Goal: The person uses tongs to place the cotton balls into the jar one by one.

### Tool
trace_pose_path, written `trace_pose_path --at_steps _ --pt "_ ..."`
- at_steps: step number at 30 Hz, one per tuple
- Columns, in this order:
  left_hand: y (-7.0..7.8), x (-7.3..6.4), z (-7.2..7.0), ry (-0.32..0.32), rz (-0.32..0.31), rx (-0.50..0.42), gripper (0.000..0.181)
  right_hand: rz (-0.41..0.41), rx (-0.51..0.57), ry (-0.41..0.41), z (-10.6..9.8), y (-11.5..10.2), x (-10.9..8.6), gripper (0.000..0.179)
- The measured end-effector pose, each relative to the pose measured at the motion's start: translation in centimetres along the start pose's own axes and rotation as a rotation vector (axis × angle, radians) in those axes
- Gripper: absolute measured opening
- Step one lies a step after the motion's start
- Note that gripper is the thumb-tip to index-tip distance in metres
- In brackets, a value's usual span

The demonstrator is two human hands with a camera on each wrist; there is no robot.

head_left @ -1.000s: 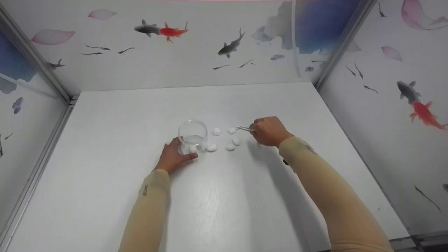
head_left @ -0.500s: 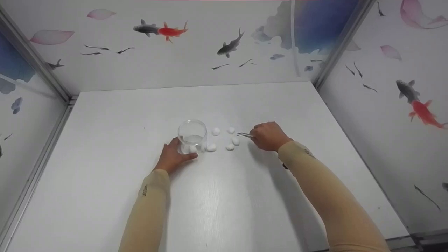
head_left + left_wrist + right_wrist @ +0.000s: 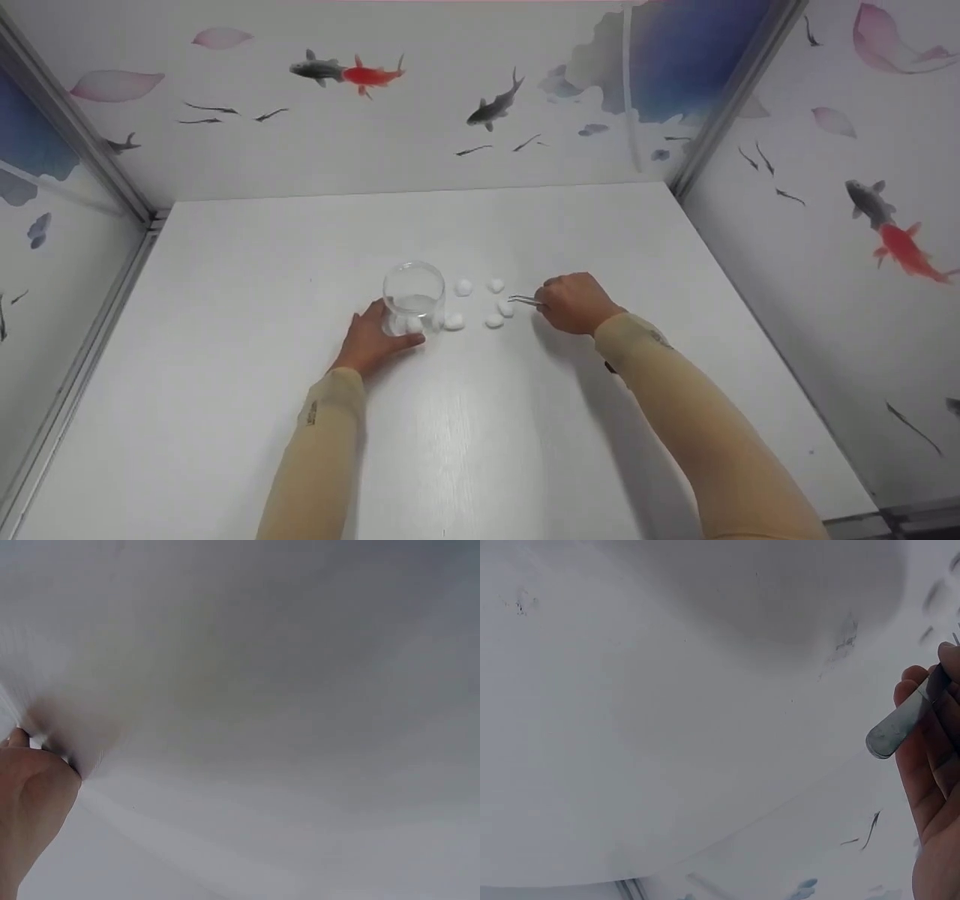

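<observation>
My left hand [image 3: 369, 341] holds a clear round jar [image 3: 412, 294] low on its near left side, thumb across the front. A white cotton ball [image 3: 414, 325] shows through the lower part of the jar. In the left wrist view only part of this hand [image 3: 34, 799] appears, at the left edge. My right hand [image 3: 579, 304] grips metal tweezers [image 3: 526, 301], whose tips point left and overlap the upper part of one cotton ball [image 3: 506, 310]. The right wrist view shows the tweezers' rounded back end [image 3: 894, 727] sticking out between thumb and fingers.
Several more cotton balls lie right of the jar: one beside it [image 3: 454, 322], two farther back, among them the back left ball [image 3: 463, 287], and one nearer ball [image 3: 493, 321]. The white table [image 3: 450, 442] is bounded by a printed back wall [image 3: 420, 157] and side walls.
My right hand has moved the tweezers toward me, from beside the back right cotton ball to the ball in front of it. The left hand stays on the jar.
</observation>
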State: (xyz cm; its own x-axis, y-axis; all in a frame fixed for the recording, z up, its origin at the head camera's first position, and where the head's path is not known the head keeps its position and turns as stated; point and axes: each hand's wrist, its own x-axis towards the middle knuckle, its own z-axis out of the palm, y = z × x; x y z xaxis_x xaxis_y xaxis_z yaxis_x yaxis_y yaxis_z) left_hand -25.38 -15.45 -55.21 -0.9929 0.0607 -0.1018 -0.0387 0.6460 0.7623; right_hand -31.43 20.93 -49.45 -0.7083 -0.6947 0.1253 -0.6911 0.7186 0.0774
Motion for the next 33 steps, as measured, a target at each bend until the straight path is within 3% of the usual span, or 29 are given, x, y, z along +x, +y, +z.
trace_pose_path --at_steps 18,25,33 --pt "-0.2 0.2 0.0 -0.001 0.011 -0.002 0.102 -0.006 0.009 -0.067 0.9 -0.8 0.3 0.008" --pt "-0.3 0.1 -0.1 0.001 0.015 -0.004 0.102 0.033 -0.004 -0.096 1.2 -1.0 0.7 0.011" --pt "-0.2 0.0 0.1 0.007 0.02 -0.002 0.101 0.025 -0.005 -0.092 1.2 -1.0 0.9 0.014"
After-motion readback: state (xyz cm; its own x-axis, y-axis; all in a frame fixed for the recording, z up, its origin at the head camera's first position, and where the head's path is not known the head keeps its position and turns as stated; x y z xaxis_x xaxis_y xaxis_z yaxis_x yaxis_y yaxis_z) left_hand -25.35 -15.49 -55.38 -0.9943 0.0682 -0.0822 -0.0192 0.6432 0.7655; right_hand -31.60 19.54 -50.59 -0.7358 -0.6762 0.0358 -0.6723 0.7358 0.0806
